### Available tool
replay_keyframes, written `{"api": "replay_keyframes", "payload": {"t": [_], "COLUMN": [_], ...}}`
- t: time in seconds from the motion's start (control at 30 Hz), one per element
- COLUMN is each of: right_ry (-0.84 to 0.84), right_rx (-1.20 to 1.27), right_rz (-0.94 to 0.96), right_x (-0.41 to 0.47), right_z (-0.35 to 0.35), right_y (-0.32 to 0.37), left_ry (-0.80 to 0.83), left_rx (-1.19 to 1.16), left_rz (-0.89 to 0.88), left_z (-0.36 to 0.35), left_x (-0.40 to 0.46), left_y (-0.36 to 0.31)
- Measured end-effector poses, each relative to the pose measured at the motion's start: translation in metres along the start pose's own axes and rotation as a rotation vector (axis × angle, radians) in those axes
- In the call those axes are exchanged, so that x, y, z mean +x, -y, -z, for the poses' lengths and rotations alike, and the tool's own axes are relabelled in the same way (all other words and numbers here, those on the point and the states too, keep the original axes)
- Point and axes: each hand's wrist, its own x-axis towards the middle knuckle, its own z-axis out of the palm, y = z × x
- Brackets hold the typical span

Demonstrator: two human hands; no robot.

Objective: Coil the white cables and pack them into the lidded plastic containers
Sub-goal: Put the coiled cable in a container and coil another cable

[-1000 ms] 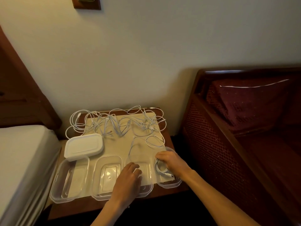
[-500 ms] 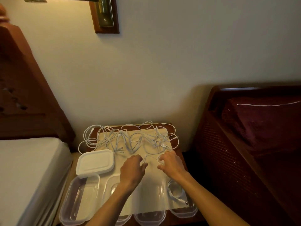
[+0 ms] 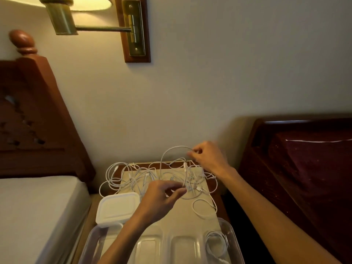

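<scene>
A tangle of white cables (image 3: 133, 178) lies at the back of a small wooden table (image 3: 222, 204). My right hand (image 3: 208, 156) pinches one white cable (image 3: 171, 150) and holds it up in an arch above the pile. My left hand (image 3: 162, 199) pinches the same cable lower down, near a connector. Along the front edge stand several clear plastic containers (image 3: 187, 246). The rightmost container (image 3: 231, 231) holds a coiled white cable (image 3: 217, 244). A stack of white lids (image 3: 117, 209) rests at the left.
A cream mat (image 3: 182, 221) covers the tabletop. A bed with a white mattress (image 3: 34, 212) and wooden headboard (image 3: 36, 119) is on the left, a dark red couch (image 3: 304, 168) on the right. A brass wall lamp (image 3: 91, 20) hangs above.
Both hands left the containers, moved back to the cable pile and took hold of one cable. My right hand has lifted it into an arch. The view has tilted upward.
</scene>
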Motion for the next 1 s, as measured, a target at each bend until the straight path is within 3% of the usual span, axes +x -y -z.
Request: {"api": "replay_keyframes", "payload": {"t": [0.07,0.17,0.23,0.3,0.37,0.43,0.6,0.77,0.9,1.0], "right_ry": [0.009,0.084,0.158,0.225,0.27,0.242,0.115,0.055,0.108,0.149], "right_rx": [0.123,0.357,0.507,0.72,0.953,1.015,0.771,0.596,0.553,0.595], "right_rz": [0.027,0.061,0.072,0.012,-0.062,-0.085,0.071,0.185,0.228,0.256], "right_x": [0.009,0.019,0.022,0.021,0.019,0.019,0.019,0.019,0.014,0.009], "right_z": [0.028,0.063,0.082,0.102,0.12,0.134,0.158,0.168,0.17,0.169], "right_y": [0.018,0.034,0.042,0.054,0.068,0.082,0.108,0.114,0.113,0.112], "left_ry": [-0.101,-0.476,-0.672,-0.759,-0.748,-0.693,-0.511,-0.268,-0.434,-0.367], "left_rx": [-0.018,-0.103,-0.348,-0.549,-0.532,-0.505,-0.37,-0.206,0.059,0.137], "left_rz": [-0.092,-0.218,-0.213,-0.212,-0.213,-0.182,-0.121,-0.235,-0.321,-0.412], "left_z": [0.012,0.035,0.051,0.068,0.082,0.091,0.107,0.107,0.108,0.112], "left_x": [0.0,0.005,0.01,0.018,0.029,0.048,0.087,0.109,0.119,0.119], "left_y": [-0.011,-0.024,-0.035,-0.049,-0.062,-0.07,-0.087,-0.1,-0.103,-0.109]}}
